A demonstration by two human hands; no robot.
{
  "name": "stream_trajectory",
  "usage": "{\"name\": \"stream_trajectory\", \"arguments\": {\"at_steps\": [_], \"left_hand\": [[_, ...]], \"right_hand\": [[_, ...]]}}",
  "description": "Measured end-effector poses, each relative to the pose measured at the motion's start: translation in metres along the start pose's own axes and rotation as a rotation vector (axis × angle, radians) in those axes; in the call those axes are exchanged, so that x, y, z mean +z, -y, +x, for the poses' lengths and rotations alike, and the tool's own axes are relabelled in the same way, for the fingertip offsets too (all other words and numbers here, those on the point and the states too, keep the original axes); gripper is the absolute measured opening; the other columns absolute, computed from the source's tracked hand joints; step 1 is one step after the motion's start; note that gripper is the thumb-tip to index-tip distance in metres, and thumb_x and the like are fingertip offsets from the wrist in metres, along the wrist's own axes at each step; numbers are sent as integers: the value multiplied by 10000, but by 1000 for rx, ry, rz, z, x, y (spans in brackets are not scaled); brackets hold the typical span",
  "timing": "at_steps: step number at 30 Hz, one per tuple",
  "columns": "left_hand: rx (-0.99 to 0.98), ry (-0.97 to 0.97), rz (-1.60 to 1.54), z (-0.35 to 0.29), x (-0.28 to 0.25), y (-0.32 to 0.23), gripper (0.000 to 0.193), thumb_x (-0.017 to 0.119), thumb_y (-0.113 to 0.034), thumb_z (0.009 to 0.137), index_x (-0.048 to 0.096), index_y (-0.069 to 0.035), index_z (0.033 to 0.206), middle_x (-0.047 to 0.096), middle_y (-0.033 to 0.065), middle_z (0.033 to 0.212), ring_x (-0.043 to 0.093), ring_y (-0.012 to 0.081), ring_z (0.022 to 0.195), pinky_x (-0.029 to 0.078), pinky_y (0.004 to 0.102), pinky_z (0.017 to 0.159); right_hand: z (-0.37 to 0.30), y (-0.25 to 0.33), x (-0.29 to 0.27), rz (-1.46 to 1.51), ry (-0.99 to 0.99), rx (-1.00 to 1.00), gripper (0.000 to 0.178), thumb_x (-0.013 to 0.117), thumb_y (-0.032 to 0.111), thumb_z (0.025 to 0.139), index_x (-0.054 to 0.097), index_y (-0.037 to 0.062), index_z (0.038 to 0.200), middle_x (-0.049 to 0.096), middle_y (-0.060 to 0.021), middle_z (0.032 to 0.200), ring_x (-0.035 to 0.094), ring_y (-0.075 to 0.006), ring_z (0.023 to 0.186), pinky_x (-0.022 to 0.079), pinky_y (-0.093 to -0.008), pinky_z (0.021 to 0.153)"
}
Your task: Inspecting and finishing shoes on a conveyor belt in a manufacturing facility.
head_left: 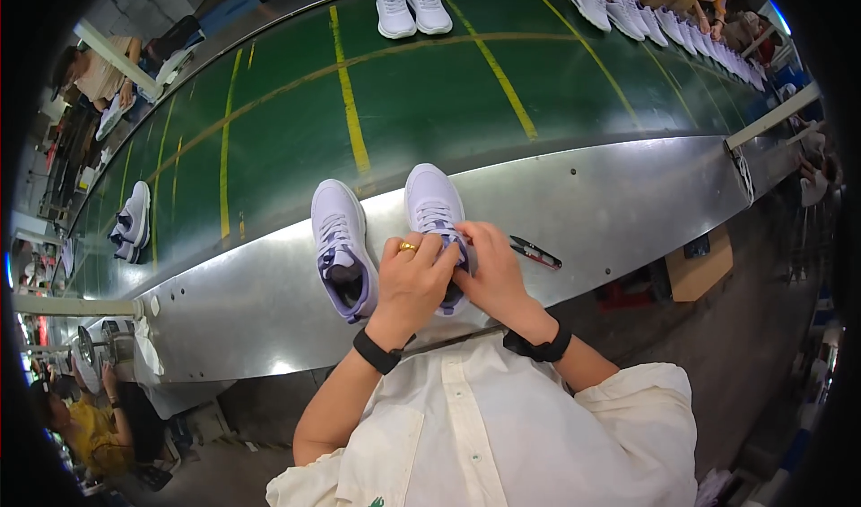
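Both of my hands work at the ankle opening of a pale lilac sneaker (432, 189), which stands toe away from me. My left hand (411, 281), with a gold ring, has its fingers bent and closed on the upper end of the laces and tongue. From the other side my right hand (495, 275) closes on the shoe's collar and lace area; its fingertips partly hide the purple trim. Close by on the left stands the matching sneaker (335, 216), untouched, with its dark purple lining showing. Small thread snips (535, 252) lie right of my right hand.
A metal ledge (556, 193) runs along the green conveyor belt (278, 130) with yellow stripes. A pair of sneakers (413, 8) stands on the far side, another sneaker (134, 223) at left, and a row of sneakers (664, 24) far right. Other people work around the belt.
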State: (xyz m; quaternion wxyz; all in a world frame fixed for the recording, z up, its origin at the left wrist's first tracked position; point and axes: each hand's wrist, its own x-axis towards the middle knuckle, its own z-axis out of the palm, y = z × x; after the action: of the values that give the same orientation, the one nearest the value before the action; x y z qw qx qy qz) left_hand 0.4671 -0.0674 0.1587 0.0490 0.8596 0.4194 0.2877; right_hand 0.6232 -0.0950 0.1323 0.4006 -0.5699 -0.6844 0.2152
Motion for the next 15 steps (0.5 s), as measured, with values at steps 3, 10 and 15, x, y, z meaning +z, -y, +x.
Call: {"name": "stream_trajectory", "arguments": {"at_steps": [3, 10, 15], "left_hand": [[158, -32, 107, 3, 1, 8, 290, 680, -68, 628, 649, -120, 912, 581, 1, 848, 539, 182, 738, 388, 328, 677], [89, -168, 32, -3, 4, 2, 304, 688, -99, 660, 620, -92, 957, 580, 33, 878, 564, 205, 777, 410, 346, 739], [-435, -164, -358, -29, 16, -4, 421, 714, -187, 782, 550, -57, 1148, 584, 127, 1048, 586, 304, 894, 474, 375, 768]], "right_hand": [[0, -8, 12, -42, -37, -9, 536, 670, 31, 695, 515, 67, 1207, 531, -145, 1152, 532, -338, 1050, 474, -401, 855], [-6, -6, 13, 43, -10, 104, 553, 646, 43, 729, 495, 84, 1260, 520, -147, 1200, 511, -349, 1114, 461, -400, 910], [-11, -13, 8, 236, 68, 181, 563, 681, 100, 746, 480, 65, 1272, 522, -144, 1194, 526, -334, 1094, 469, -386, 883]]}}
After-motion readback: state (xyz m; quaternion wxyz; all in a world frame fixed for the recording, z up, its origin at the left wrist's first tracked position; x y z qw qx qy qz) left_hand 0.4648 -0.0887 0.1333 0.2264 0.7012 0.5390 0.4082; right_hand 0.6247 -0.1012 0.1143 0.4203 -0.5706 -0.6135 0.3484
